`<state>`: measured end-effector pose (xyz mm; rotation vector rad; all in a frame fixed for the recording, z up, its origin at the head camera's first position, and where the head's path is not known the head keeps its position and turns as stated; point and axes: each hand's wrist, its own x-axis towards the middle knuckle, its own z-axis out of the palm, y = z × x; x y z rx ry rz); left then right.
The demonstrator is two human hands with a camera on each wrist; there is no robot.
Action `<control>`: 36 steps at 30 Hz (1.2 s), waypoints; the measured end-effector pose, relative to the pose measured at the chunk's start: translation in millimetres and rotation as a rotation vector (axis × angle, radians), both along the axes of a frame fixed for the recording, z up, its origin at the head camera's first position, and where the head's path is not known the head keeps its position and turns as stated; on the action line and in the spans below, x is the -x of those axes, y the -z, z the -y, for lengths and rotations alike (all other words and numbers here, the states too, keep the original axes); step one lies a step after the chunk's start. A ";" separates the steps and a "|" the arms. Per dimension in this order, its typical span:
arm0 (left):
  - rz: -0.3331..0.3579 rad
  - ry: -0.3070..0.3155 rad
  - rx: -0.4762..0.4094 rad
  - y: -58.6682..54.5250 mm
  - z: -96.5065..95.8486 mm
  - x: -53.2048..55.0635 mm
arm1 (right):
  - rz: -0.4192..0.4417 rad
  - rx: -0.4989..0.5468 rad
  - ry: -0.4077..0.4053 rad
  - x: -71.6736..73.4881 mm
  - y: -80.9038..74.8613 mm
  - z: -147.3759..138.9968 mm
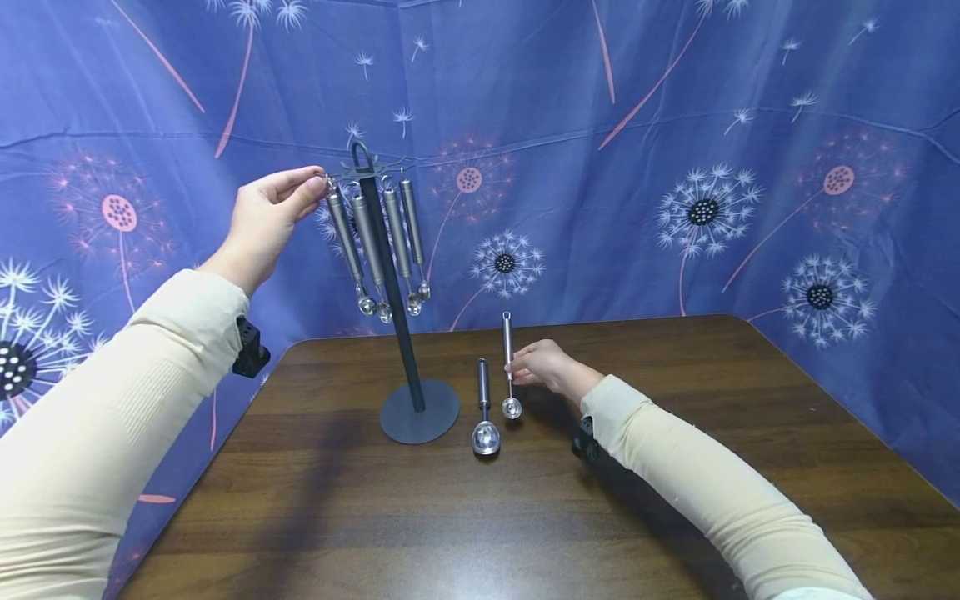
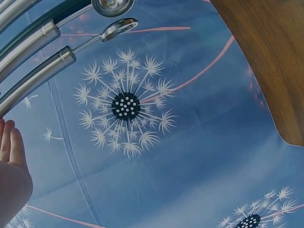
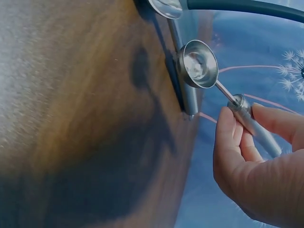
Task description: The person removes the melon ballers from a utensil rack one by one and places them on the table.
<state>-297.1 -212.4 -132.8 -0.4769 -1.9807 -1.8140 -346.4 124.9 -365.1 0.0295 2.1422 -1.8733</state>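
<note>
My left hand is raised to the top of a dark metal stand, thumb and fingertips pinching the upper end of the leftmost hanging measuring spoon. Several more steel measuring spoons hang beside it, bowls down. In the left wrist view, part of the left hand shows below a handle's end. My right hand grips a small measuring spoon by its round handle, bowl toward the table and casting a shadow there. A larger measuring spoon lies on the table just left of it.
The stand's round base sits on the brown wooden table, toward its back left. Behind the table's far edge hangs a blue curtain with dandelion prints.
</note>
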 end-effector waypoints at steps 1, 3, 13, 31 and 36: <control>0.001 -0.003 0.000 -0.2 -0.5 -0.4 | 0.007 0.000 0.003 -0.3 1.9 -0.3; -0.001 -0.006 -0.011 -0.5 -1.5 -1.0 | 0.013 -0.001 0.008 -1.3 5.5 -0.7; -0.027 -0.037 -0.037 1.0 -4.8 -0.8 | 0.046 -0.025 0.010 -6.2 22.7 1.0; -0.036 -0.009 -0.080 2.2 -6.6 -0.5 | 0.129 -0.015 0.026 -6.0 41.4 2.6; -0.035 -0.014 -0.082 1.8 -7.9 -1.3 | 0.141 -0.026 0.040 -4.8 42.0 4.3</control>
